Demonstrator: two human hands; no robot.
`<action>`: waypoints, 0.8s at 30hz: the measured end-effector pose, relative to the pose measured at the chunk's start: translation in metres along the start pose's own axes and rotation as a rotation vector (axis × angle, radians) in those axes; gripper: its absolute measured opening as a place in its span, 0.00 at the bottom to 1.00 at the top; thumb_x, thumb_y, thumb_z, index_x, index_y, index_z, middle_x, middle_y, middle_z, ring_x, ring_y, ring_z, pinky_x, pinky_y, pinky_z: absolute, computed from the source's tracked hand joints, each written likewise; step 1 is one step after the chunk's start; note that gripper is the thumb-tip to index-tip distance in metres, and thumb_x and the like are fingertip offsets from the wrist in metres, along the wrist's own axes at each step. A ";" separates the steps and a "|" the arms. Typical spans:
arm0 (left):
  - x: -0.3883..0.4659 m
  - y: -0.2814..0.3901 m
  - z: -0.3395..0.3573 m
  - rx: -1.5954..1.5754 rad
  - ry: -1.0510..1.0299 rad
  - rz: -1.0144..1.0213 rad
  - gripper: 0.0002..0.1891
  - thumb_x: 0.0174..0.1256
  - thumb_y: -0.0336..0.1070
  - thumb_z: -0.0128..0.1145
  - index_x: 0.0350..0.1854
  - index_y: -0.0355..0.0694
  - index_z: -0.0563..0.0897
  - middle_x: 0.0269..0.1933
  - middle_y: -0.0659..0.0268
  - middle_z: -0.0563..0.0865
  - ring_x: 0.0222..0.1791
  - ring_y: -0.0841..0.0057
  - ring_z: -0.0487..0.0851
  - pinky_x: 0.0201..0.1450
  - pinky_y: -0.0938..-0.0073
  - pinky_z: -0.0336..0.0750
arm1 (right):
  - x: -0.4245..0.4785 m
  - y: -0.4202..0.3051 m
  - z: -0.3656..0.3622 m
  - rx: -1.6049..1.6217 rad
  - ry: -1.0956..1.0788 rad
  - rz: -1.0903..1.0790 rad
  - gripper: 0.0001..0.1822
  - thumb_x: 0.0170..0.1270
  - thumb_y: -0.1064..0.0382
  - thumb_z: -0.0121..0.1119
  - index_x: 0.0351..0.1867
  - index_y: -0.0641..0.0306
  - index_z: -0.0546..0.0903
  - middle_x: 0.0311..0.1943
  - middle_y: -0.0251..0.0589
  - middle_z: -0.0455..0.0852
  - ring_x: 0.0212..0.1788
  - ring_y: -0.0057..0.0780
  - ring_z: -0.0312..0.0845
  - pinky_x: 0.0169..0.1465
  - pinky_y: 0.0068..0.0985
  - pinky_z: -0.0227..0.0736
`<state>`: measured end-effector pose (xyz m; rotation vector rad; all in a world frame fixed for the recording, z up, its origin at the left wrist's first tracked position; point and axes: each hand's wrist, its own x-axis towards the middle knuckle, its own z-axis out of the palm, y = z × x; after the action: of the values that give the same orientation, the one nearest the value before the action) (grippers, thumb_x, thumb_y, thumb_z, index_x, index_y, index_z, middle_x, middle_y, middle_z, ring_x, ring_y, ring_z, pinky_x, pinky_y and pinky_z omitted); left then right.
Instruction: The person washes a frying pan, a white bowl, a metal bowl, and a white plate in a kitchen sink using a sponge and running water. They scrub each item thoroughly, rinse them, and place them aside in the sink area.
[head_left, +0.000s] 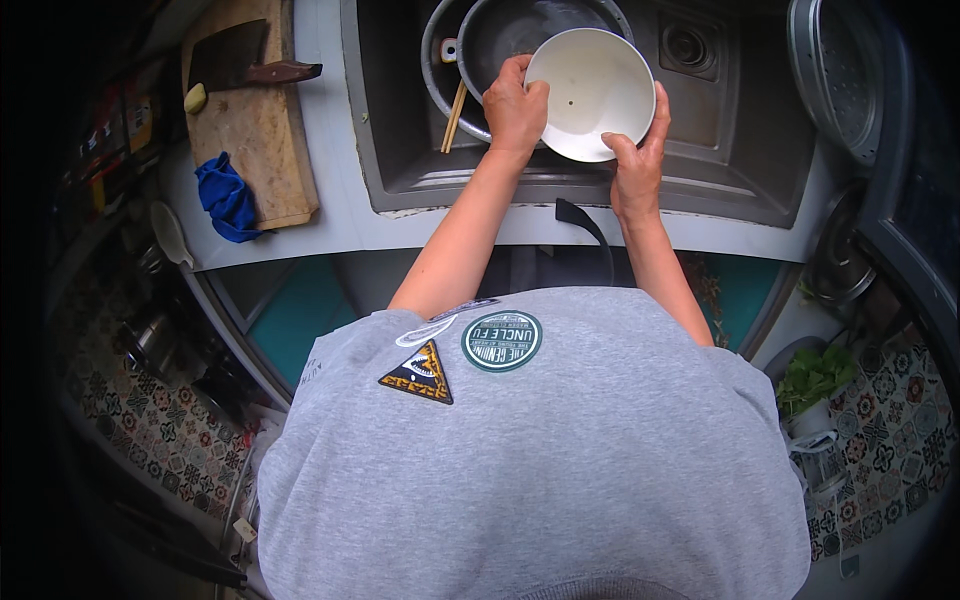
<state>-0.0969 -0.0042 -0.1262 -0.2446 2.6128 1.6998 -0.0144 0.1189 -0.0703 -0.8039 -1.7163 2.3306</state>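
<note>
Both hands grip a white bowl over a dark metal sink (765, 157), its inside facing me and a small dark speck near the middle. My left hand (516, 106) holds the left rim of the white bowl (592, 90), thumb at the edge. On the lower right, my right hand (637, 161) has its thumb over the rim and its fingers along the outer side. Behind the bowl, a round metal basin (499, 45) sits within a larger one. Wooden chopsticks (454, 120) lean at the basins' left side.
Left of the sink, a wooden cutting board (259, 150) bears a cleaver (232, 60), a pale yellowish piece of food (196, 98) and a blue cloth (227, 199). A perforated metal pan (840, 82) stands at the right. A black strap (581, 216) hangs over the counter's front edge.
</note>
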 end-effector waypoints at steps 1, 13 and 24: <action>0.000 0.000 0.000 -0.026 0.002 0.007 0.13 0.51 0.35 0.58 0.38 0.36 0.83 0.32 0.56 0.88 0.33 0.61 0.87 0.42 0.68 0.78 | 0.000 0.001 0.000 -0.006 -0.003 -0.002 0.45 0.48 0.76 0.51 0.72 0.53 0.53 0.63 0.43 0.63 0.63 0.35 0.63 0.65 0.30 0.63; 0.010 0.010 -0.011 0.008 -0.217 0.172 0.16 0.52 0.38 0.58 0.43 0.35 0.81 0.42 0.49 0.85 0.43 0.53 0.84 0.49 0.63 0.75 | 0.008 -0.006 -0.007 0.008 -0.008 0.055 0.44 0.48 0.74 0.53 0.72 0.58 0.53 0.64 0.46 0.64 0.63 0.35 0.63 0.66 0.28 0.59; -0.041 0.010 0.007 -0.215 -0.219 -0.201 0.17 0.65 0.36 0.54 0.49 0.29 0.72 0.48 0.53 0.81 0.41 0.67 0.83 0.38 0.67 0.77 | 0.012 -0.011 0.002 -0.012 0.065 -0.078 0.44 0.51 0.69 0.59 0.71 0.63 0.53 0.63 0.48 0.65 0.63 0.36 0.63 0.66 0.27 0.59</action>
<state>-0.0587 0.0112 -0.1164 -0.2932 2.1755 1.8205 -0.0277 0.1265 -0.0636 -0.7915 -1.7049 2.2209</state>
